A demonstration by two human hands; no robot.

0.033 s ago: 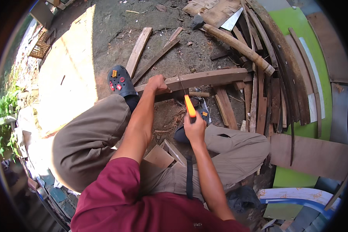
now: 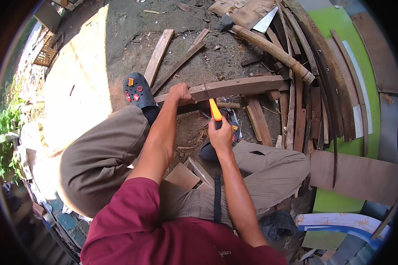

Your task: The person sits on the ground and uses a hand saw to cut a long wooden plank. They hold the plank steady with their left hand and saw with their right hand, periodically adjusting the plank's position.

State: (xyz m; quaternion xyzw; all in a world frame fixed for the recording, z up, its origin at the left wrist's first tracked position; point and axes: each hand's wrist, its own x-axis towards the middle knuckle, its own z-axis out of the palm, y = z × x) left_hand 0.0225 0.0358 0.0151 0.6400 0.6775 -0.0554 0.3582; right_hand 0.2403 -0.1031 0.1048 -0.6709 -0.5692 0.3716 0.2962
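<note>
A long wooden beam (image 2: 239, 87) lies crosswise in front of me, its right end among a stack of timber. My left hand (image 2: 179, 94) is wrapped over the beam near its left end, pressing on it. My right hand (image 2: 221, 134) is closed around the orange and black handle of a hand saw (image 2: 215, 110). The saw's thin blade crosses the beam a little to the right of my left hand. My left foot, in a dark clog (image 2: 138, 90), is beside the beam's left end. The other clog (image 2: 235, 131) shows partly behind my right hand.
A hammer with a wooden handle (image 2: 274, 54) rests on the timber pile at right. Loose planks (image 2: 159, 57) lie beyond the beam. Short wood offcuts (image 2: 181, 177) sit between my legs. Green boards (image 2: 371, 106) and long slats line the right side.
My right hand and the saw have shifted slightly forward, away from me. My left hand stays on the beam, which keeps nearly the same position.
</note>
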